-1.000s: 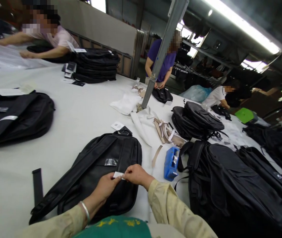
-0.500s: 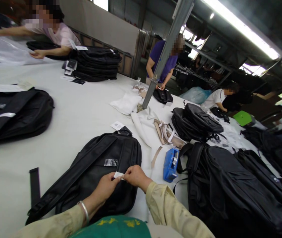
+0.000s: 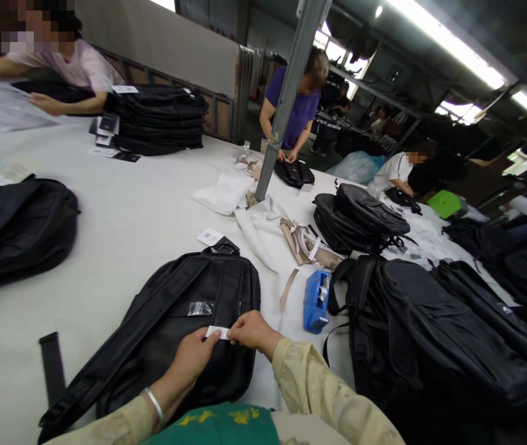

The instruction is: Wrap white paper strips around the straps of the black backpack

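A black backpack (image 3: 170, 327) lies on the table in front of me, its shoulder straps facing up. Across one strap is a small white paper strip (image 3: 217, 333). My left hand (image 3: 193, 357) pinches the strip's left end, thumb on top. At its right end, the fingertips of my right hand (image 3: 252, 331) are pinched together on it. A clear tape piece (image 3: 201, 308) shows on the pack above my left hand. White and black hang tags (image 3: 210, 237) lie by the top handle.
Right of the pack stands a blue tape dispenser (image 3: 316, 301); beyond it lie brown paper strips (image 3: 303, 241). More black backpacks (image 3: 421, 321) fill the right side. A metal post (image 3: 286, 105) rises from the table. Co-workers (image 3: 291, 111) stand across it.
The white strip now lies flatter and shows more across the strap, both hands still at its ends. The view has shifted slightly, moving far things to the left.
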The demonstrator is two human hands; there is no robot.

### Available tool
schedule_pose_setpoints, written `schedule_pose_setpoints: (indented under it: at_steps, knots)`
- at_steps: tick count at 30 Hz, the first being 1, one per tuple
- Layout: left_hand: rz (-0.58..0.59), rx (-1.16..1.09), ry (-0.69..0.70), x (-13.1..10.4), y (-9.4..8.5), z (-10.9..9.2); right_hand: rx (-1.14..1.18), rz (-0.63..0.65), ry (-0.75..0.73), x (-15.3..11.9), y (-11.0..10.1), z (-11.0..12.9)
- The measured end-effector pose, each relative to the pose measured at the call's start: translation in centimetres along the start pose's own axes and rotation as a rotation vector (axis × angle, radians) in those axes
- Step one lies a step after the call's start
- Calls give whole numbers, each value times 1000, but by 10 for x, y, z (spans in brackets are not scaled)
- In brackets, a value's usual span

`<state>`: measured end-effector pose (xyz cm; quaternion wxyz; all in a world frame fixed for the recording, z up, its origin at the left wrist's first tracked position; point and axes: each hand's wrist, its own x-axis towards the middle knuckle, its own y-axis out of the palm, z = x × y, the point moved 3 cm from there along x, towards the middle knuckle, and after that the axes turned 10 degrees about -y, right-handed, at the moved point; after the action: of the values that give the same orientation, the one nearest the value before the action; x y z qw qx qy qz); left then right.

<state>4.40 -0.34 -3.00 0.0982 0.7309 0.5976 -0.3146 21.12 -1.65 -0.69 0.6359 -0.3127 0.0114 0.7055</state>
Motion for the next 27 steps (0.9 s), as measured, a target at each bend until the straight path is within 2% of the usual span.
schedule_pose_setpoints:
  at_steps: [3, 7, 11, 14, 17, 22, 27]
  knots:
    - [-7, -19, -49, 3, -5, 0, 21, -47, 23, -3, -6, -14]
    - [48, -107, -140, 6, -9, -6, 40, -210, 29, -10, -16, -29]
    - [145, -239, -259, 4, -3, -6, 67, -395, 9, -21, -21, -23]
    - [182, -311, -317, 2, -1, -1, 43, -481, -80, -34, -19, -10]
    - [187, -355, -319, 3, 0, 1, 34, -449, -136, -40, -9, -2]
    - [226, -424, -319, 2, 7, -2, 354, -333, 117, -25, 17, -4]
    - [273, -484, -320, -5, 7, -5, 457, -379, 112, -17, 32, 2]
